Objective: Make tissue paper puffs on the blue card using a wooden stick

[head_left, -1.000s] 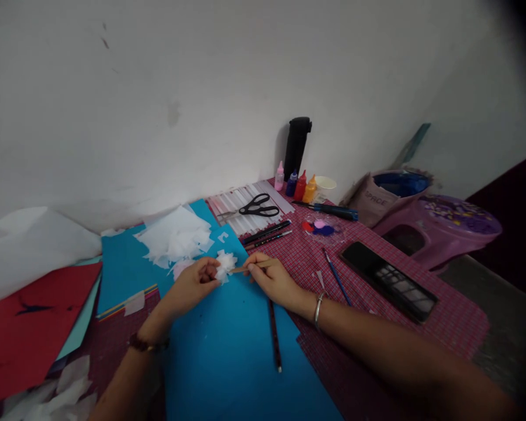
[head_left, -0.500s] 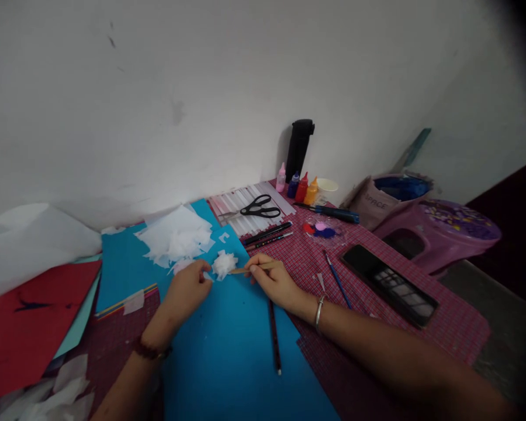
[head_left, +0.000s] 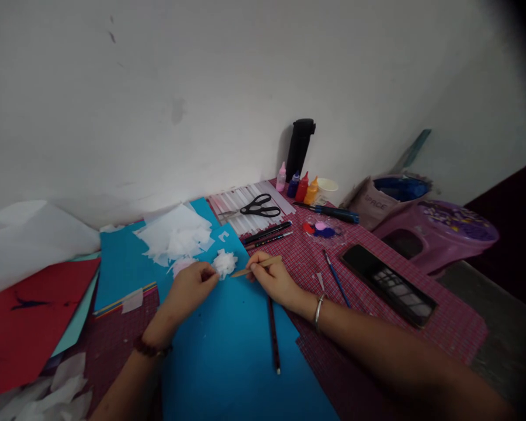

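Between the thumb and fingers of my right hand (head_left: 272,282) is a thin tan pointed stick (head_left: 265,264), like wood; its tip is low over blue paper (head_left: 228,339). A white tissue paper puff (head_left: 224,264) lies on that sheet just left of the tip. My left hand (head_left: 193,286) is closed, its fingertips pinched beside the puff; whatever they hold is too small to make out. A pale pinkish puff (head_left: 184,264) shows partly behind my left hand. Past it, white tissue pieces (head_left: 179,234) are piled. A dark pencil (head_left: 274,339) lies below my right hand.
Black-handled scissors (head_left: 259,207) rest on striped paper at the back. Paint bottles (head_left: 301,188) stand near a black flask (head_left: 300,149). To the right are a paint palette (head_left: 323,230), a paintbrush (head_left: 336,278) and a phone (head_left: 389,285). Red paper (head_left: 35,321) lies left.
My left hand has moved slightly right, its fingertips closing together lower beside the white puff. The stick in my right hand has tilted a little, its tip slightly lower.
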`<action>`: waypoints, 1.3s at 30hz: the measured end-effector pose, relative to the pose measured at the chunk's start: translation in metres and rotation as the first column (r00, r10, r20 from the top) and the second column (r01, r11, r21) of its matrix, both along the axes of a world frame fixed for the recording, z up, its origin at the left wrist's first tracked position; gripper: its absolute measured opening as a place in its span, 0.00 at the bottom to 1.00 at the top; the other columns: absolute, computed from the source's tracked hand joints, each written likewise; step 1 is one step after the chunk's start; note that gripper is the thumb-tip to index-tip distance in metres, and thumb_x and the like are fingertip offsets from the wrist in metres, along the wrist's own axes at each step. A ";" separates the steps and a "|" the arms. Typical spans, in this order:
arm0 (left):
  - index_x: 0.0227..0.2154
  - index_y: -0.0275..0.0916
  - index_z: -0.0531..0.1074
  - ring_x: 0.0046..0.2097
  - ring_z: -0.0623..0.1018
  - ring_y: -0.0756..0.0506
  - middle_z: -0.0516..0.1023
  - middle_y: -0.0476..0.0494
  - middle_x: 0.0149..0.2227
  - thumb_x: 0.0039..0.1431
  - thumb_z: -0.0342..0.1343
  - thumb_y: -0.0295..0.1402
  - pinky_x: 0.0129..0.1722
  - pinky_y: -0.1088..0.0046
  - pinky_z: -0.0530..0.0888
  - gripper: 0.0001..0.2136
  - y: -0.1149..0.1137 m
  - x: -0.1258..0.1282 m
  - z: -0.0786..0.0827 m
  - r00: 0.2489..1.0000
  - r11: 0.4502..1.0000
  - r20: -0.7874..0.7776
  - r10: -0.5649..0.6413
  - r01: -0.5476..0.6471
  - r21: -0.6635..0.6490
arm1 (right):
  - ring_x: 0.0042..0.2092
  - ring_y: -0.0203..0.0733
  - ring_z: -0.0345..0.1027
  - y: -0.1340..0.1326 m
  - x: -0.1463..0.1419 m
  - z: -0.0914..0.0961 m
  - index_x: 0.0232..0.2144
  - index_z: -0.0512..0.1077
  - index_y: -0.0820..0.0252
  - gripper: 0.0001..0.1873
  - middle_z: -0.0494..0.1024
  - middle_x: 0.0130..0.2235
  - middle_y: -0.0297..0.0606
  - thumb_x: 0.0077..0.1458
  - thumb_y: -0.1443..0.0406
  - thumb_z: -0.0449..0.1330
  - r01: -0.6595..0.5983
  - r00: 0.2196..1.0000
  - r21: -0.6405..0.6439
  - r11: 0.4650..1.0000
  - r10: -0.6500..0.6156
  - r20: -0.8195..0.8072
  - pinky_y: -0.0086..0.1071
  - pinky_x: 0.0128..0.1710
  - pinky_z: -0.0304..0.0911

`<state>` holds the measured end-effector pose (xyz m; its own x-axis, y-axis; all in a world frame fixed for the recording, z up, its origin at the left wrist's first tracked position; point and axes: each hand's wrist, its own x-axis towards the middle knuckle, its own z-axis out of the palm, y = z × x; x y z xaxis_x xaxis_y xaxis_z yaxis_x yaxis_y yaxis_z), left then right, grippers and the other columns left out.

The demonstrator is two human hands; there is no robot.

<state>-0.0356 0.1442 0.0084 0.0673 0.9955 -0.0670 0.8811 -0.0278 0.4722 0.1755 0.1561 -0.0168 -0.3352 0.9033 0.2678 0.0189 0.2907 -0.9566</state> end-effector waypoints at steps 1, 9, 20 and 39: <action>0.24 0.39 0.68 0.28 0.72 0.47 0.72 0.50 0.24 0.51 0.49 0.35 0.27 0.74 0.62 0.07 0.000 0.001 -0.002 1.000 1.000 0.011 -0.001 0.001 -0.007 | 0.29 0.36 0.66 0.000 0.000 0.000 0.28 0.66 0.60 0.07 0.70 0.25 0.32 0.57 0.70 0.50 0.005 1.000 -0.019 1.000 -0.006 -0.022 0.29 0.29 0.61; 0.21 0.39 0.68 0.29 0.71 0.47 0.71 0.49 0.23 0.48 0.49 0.30 0.27 0.74 0.61 0.05 0.003 0.005 -0.012 0.999 0.999 0.030 0.039 -0.040 0.011 | 0.32 0.37 0.67 -0.003 -0.003 0.004 0.30 0.69 0.60 0.08 0.72 0.30 0.35 0.58 0.68 0.51 -0.067 0.997 0.052 0.996 0.066 0.034 0.30 0.33 0.62; 0.23 0.38 0.68 0.28 0.71 0.48 0.71 0.50 0.24 0.50 0.49 0.30 0.28 0.74 0.61 0.05 0.004 0.004 -0.013 0.996 0.997 0.047 0.069 -0.071 0.038 | 0.31 0.37 0.68 -0.004 -0.001 0.004 0.27 0.69 0.61 0.10 0.72 0.28 0.34 0.56 0.72 0.51 0.010 0.995 0.087 0.996 -0.018 0.099 0.30 0.32 0.62; 0.29 0.38 0.68 0.31 0.71 0.46 0.71 0.48 0.28 0.50 0.50 0.32 0.29 0.72 0.63 0.05 0.001 0.007 -0.010 0.999 0.999 0.001 0.040 -0.040 0.026 | 0.32 0.36 0.68 -0.003 -0.003 0.005 0.32 0.69 0.59 0.09 0.72 0.31 0.34 0.60 0.70 0.49 -0.029 0.972 0.201 0.979 -0.019 0.234 0.29 0.34 0.62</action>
<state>-0.0287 0.1452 -0.0013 0.0269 0.9988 -0.0409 0.8817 -0.0044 0.4719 0.1730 0.1531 -0.0114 -0.4145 0.8367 0.3580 0.2329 0.4778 -0.8470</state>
